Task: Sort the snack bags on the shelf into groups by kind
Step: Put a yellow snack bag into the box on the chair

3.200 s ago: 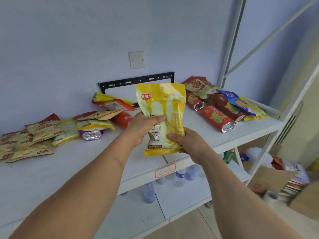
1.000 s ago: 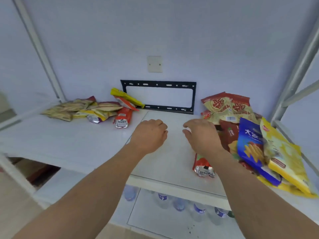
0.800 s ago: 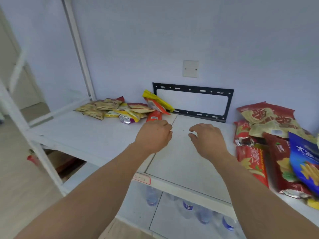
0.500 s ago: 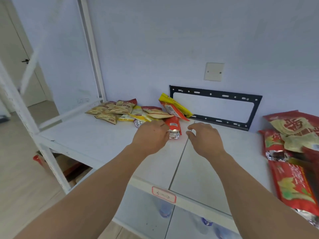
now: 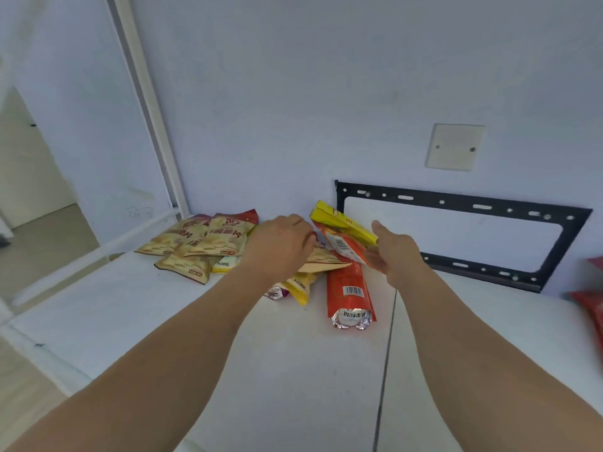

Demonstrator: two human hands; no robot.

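On the white shelf a pile of snack bags lies against the wall. Several tan bags are grouped at its left. My left hand hovers over the middle of the pile, fingers curled down onto a flat tan bag; the hand hides whether they grip it. My right hand is open with the thumb up, its fingers touching an orange bag that leans under a long yellow bag. A red bag with a foil end and a small yellow bag lie in front.
A black metal bracket and a blank wall plate are fixed to the wall behind the shelf. A white shelf post rises at the left. More red bags show at the right edge.
The view swung left from the right-hand pile to the left-hand one. Both hands, empty since the yellow bag was put down at the right, reached forward onto this pile.
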